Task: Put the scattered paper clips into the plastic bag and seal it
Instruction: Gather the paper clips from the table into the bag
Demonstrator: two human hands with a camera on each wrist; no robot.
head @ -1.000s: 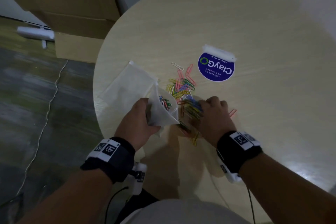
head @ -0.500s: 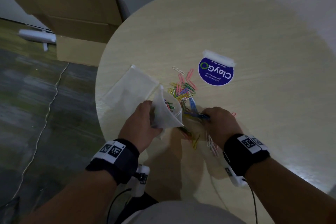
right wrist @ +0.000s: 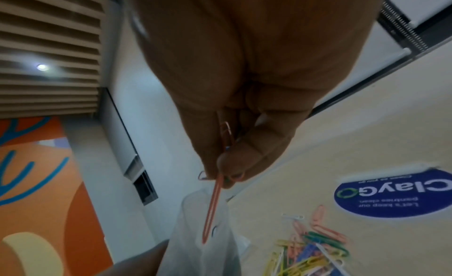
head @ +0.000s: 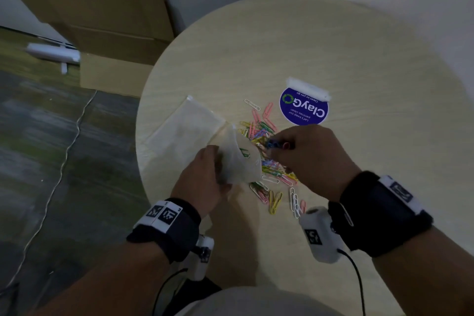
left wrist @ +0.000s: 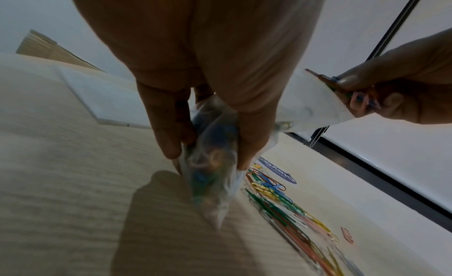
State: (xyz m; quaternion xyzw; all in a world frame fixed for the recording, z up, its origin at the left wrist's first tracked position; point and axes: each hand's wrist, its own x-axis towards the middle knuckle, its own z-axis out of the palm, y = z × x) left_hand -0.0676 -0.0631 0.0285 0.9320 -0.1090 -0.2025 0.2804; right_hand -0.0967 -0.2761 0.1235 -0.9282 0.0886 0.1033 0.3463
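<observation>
My left hand (head: pixel 205 174) grips a small clear plastic bag (head: pixel 239 159) (left wrist: pixel 212 173) by its lower part, mouth held up and open, with coloured clips showing inside. At the bag's mouth, my right hand (head: pixel 307 154) pinches a bunch of paper clips (head: pixel 275 145); in the right wrist view an orange clip (right wrist: pixel 212 208) hangs from the fingertips (right wrist: pixel 229 164) over the bag (right wrist: pixel 203 247). Loose coloured paper clips (head: pixel 264 131) (right wrist: pixel 313 249) lie scattered on the round table (head: pixel 359 59), beyond and below the hands, with more (head: pixel 277 197) near the front edge.
A flat stack of clear bags (head: pixel 184 133) lies left of the held bag. A blue round ClayGo sticker (head: pixel 304 109) is stuck to the table behind the clips. Cardboard boxes (head: pixel 102 33) stand on the floor at the left, past the table edge.
My right hand has lifted off the table with a bunch of clips and moved left to the bag's mouth. The left hand keeps the bag upright.
</observation>
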